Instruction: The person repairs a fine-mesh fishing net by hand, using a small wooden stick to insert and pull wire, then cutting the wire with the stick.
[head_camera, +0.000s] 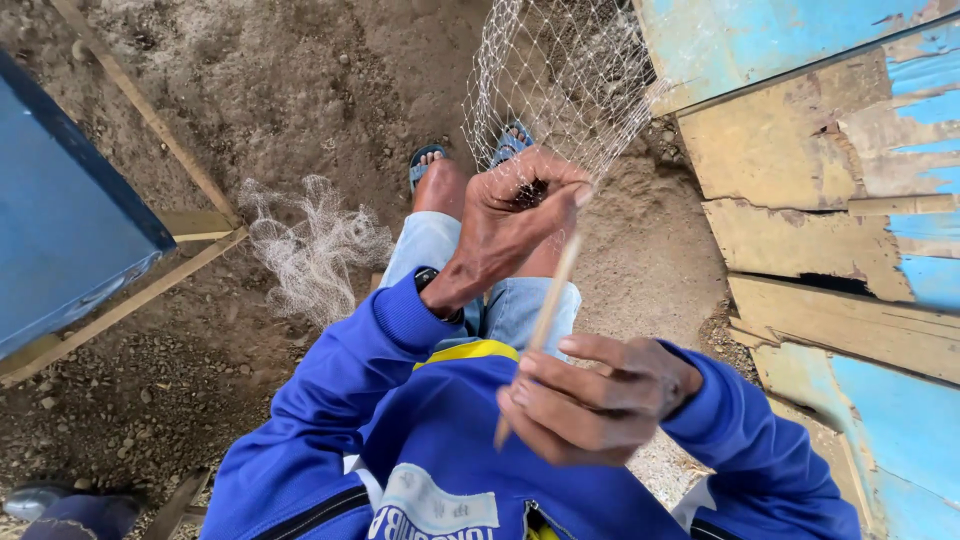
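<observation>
Head view: left hand (515, 215) pinched the net (560, 75) edge, fingers curled tight, above the knees. Right hand (595, 400) gripped a thin stick (548, 305), fingers closed round it, tip reaching the left thumb. Loose netting (315, 250) lay on the dirt (280, 90).

Two hands, left hand (515, 215) and right hand (600, 400); one stick (545, 320); one net (570, 75) at top; two sandals (470, 155).

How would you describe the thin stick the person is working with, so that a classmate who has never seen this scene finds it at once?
Start at the blue jacket low in the view. Above it, the right hand grips a thin pale stick that slants up to the left hand pinching the net. Unlike the wooden slats on the ground, it is slim and held.
</observation>
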